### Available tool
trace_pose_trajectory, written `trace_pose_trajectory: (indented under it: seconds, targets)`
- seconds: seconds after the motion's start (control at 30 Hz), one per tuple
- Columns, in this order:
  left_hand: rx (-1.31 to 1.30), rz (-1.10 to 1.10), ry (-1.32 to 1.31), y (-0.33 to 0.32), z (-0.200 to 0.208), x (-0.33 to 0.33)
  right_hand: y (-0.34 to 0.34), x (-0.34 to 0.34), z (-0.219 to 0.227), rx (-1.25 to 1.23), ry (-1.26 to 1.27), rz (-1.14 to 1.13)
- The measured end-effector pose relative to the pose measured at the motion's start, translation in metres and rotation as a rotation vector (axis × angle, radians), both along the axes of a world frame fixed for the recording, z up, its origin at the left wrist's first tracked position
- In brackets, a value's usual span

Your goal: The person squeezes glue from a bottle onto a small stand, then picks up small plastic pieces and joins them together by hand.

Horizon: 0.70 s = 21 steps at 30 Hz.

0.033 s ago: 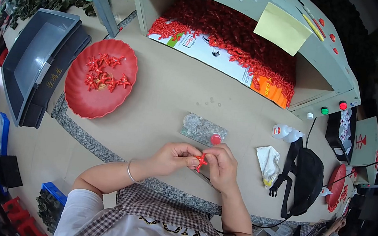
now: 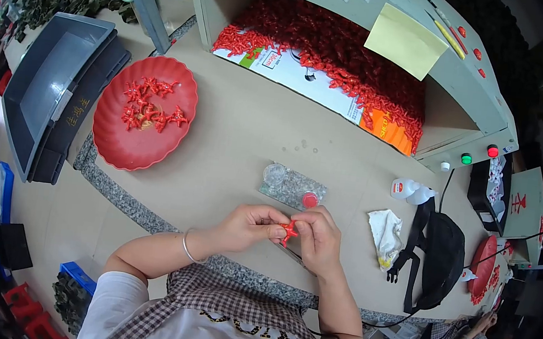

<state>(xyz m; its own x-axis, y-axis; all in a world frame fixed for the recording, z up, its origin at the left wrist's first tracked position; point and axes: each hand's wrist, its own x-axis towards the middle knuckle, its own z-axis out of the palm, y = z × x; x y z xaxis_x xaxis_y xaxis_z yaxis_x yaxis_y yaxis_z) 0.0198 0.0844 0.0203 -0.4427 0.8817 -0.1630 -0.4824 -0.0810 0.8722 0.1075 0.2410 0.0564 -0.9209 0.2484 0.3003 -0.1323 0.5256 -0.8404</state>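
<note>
A small glossy red star-shaped piece is pinched between the fingertips of both hands, just above the near edge of the worktable. My left hand, with a bangle at its wrist, grips it from the left between thumb and forefinger. From the other side my right hand closes on it as well. Below the right hand runs a thin dark rod; whether the hand holds it cannot be told. Just beyond the hands lies a clear speckled slab bearing a small clear round dish and a small red-topped container.
At left stand a red scalloped plate holding several red star pieces and stacked grey bins. A shelf box behind holds a heap of red pieces. A white bottle, crumpled cloth and black bag lie right.
</note>
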Motion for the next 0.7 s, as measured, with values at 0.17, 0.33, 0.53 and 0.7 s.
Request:
trace_pose_trajectory:
  seconds: [0.17,0.33,0.53,0.7]
  targets:
    - [0.021,-0.003,-0.02,0.0,-0.001,-0.002,-0.001,-0.001,0.0,-0.005,0.012,-0.005]
    - [0.008,-0.014,-0.014,0.001,0.0,-0.002,0.001,-0.002,0.001,-0.022,0.025,-0.01]
    - [0.057,0.042,-0.033,0.004,0.0,-0.009,-0.001,0.0,-0.007,-0.215,0.101,-0.058]
    - [0.135,0.097,-0.171,0.006,-0.001,-0.012,-0.002,0.003,-0.002,-0.094,0.109,-0.036]
